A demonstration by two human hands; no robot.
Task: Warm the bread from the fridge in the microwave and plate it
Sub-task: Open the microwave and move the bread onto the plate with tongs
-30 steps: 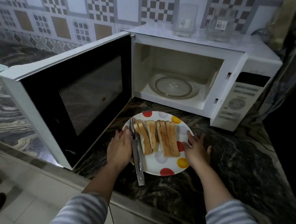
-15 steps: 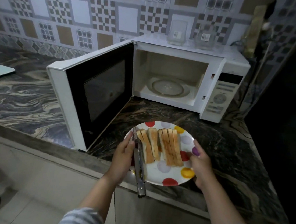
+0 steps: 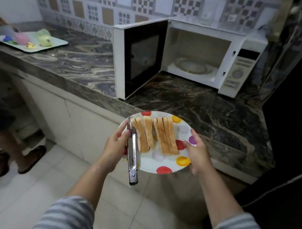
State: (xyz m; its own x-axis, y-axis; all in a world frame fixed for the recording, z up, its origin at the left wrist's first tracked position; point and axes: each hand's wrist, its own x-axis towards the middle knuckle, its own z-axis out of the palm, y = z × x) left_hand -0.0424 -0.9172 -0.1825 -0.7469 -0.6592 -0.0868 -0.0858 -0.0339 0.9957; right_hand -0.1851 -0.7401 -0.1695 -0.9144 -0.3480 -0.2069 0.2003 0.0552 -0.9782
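A person's left hand (image 3: 115, 148) and right hand (image 3: 197, 154) curl fingers round opposite rims of a polka-dot plate (image 3: 161, 164) held clear of the counter (image 3: 212, 109), left thumb pinning metal tongs (image 3: 132, 153) beside soft, light bread slices (image 3: 155, 135) likely to slide if tilted.

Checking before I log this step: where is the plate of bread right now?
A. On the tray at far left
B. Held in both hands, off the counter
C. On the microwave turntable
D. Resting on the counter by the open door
B: the left hand and right hand grip opposite rims of the plate, carrying the bread and tongs out past the counter edge, over the floor.
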